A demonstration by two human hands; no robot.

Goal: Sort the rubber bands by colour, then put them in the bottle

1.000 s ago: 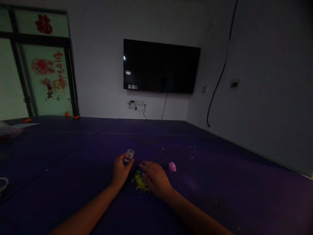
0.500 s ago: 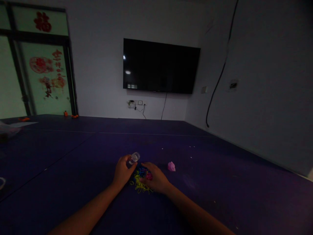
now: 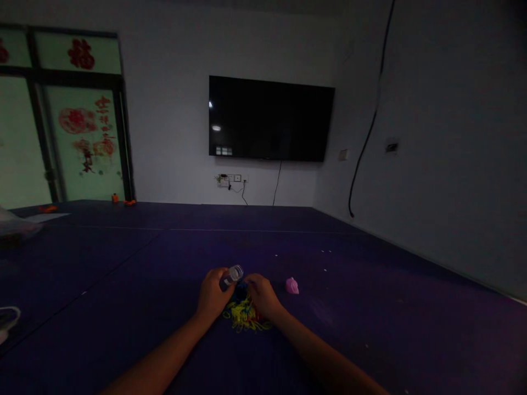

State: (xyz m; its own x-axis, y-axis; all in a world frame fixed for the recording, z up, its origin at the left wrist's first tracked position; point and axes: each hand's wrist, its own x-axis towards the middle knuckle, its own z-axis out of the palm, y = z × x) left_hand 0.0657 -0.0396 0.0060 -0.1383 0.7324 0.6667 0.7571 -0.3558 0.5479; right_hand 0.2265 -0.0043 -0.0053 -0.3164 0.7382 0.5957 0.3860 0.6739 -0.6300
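Note:
My left hand [image 3: 213, 293] is wrapped round a small clear bottle [image 3: 231, 276], tilted with its open mouth up and to the right. Just right of that mouth is my right hand [image 3: 263, 295], its thumb and fingers drawn together in a pinch; whatever is between them is too small and dark to make out. Below and between both hands lies a loose heap of thin, looped bands [image 3: 244, 315], mostly yellow with some blue and red, partly covered by the right hand. A small pink rounded piece [image 3: 292, 286] rests to the right of the right hand.
The hands work over a wide dark purple surface [image 3: 185, 258] dotted with tiny white specks. At the left edge are a clear plastic bag [image 3: 16, 226] and a white looped object [image 3: 11, 315]. Small orange items [image 3: 130, 202] lie far back, below a wall-mounted television [image 3: 272, 119].
My right hand has risen from the heap towards the bottle's mouth, its fingers closing together. A pink-red clump seen under it earlier is now mostly hidden. The view has tilted slightly upwards.

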